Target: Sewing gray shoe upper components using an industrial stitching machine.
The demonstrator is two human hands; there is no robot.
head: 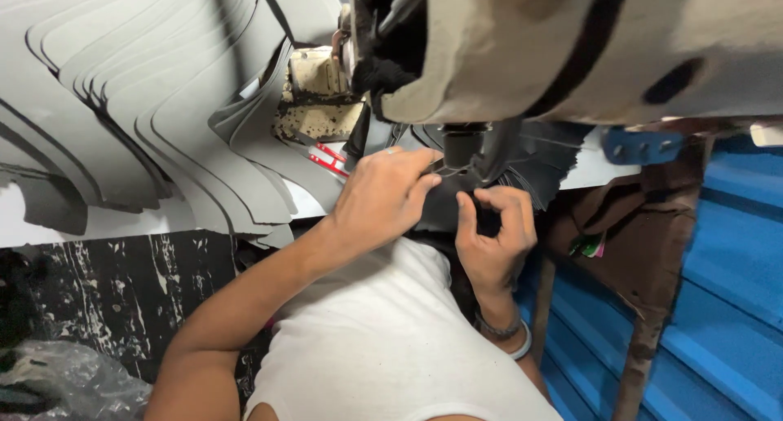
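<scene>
Cream-coloured painted metal fills my view from twelve to two o'clock: the bulky, worn body of an industrial sewing machine (571, 46) with a black stripe across it. Spreading from nine to eleven o'clock lies a large fanned stack of grey curved cut pieces of sheet material (139, 86), overlapping like scales on the pale work table (49, 225). At three to five o'clock I see blue corrugated metal panelling (718, 307), crossed by a brown rusty frame. At six o'clock my white sleeveless top covers my chest.

At the centre, under the machine's dark needle post (463, 144), sits a dark grey piece of material (444, 209), and both my hands work on it. My left hand (383, 197), at about the middle, lies curled with the palm down, fingertips pressed together on the piece just beside the needle post. My right hand (493, 233), just toward four o'clock from it, pinches thumb and forefinger on the edge of the same dark piece; whether a thread is also caught there I cannot tell. A dark band and a pale bracelet (510, 335) circle my right wrist. Small red-handled snips (330, 158) lie on the table at ten o'clock of my left hand, near it but apart.
</scene>
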